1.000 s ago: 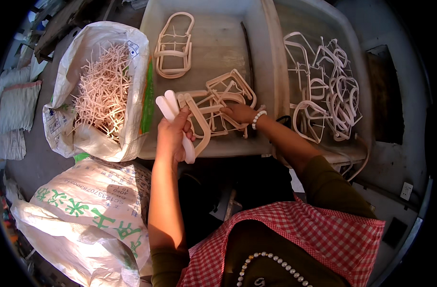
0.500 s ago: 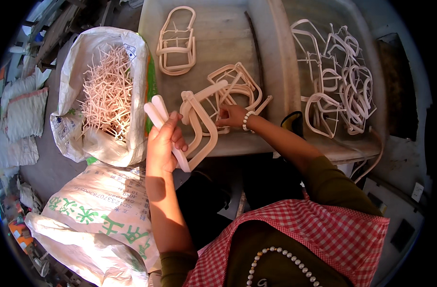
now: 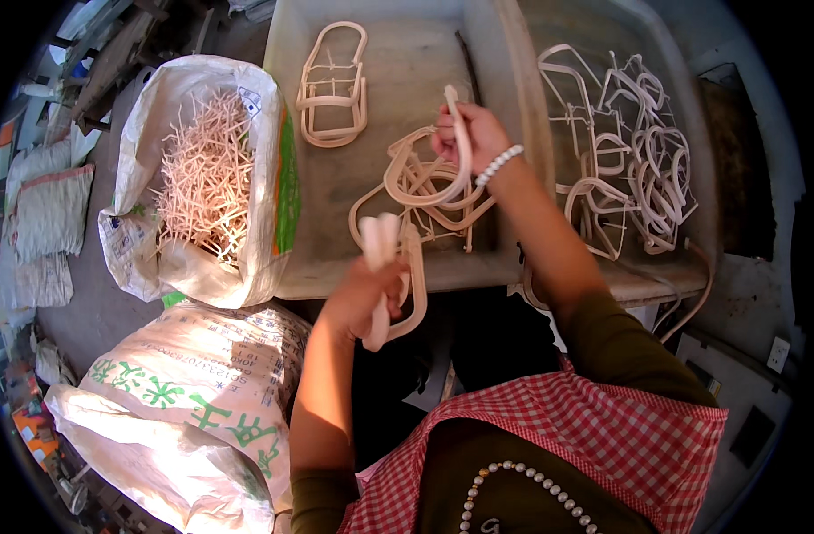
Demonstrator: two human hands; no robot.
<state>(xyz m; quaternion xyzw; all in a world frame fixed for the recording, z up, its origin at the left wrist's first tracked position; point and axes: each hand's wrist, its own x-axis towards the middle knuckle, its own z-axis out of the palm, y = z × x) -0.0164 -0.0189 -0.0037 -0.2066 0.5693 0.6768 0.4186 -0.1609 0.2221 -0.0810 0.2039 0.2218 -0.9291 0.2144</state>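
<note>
— Gripping what, exactly, were the two hands?

— The same thing, from both ends: a bent cane frame (image 3: 422, 191), pale tan, made of smooth rounded strips curved into long loops. It hung just above the near edge of the grey tray (image 3: 398, 80), which I'll use as the landmark.

— And the left hand?

— The left hand (image 3: 364, 298) was closed around the frame's lower loop, just past the tray's near rim. In the same fist it held two short pale sticks (image 3: 377, 254) with rounded ends, standing up side by side.

— The right?

— The right hand (image 3: 471, 133), a white bead bracelet (image 3: 498, 165) at its wrist, was over the middle of the tray, fingers curled shut on a strip of the frame that arched up and over the hand. Whether that strip was already fixed to the rest, I could not tell.

— Anything else in the tray?

— One finished-looking frame (image 3: 334, 84) of the same cane lay flat at its far end, touching nothing else.

— And around it?

— Left of the tray stood an open white sack (image 3: 149, 142) full of short pale cane sticks (image 3: 206, 173). Nearer the person than that sack lay a closed printed sack (image 3: 193, 374) with green marks. Right of the tray, a second tray (image 3: 692, 133) held a tangled heap of thinner whitish loops (image 3: 634, 160).
</note>
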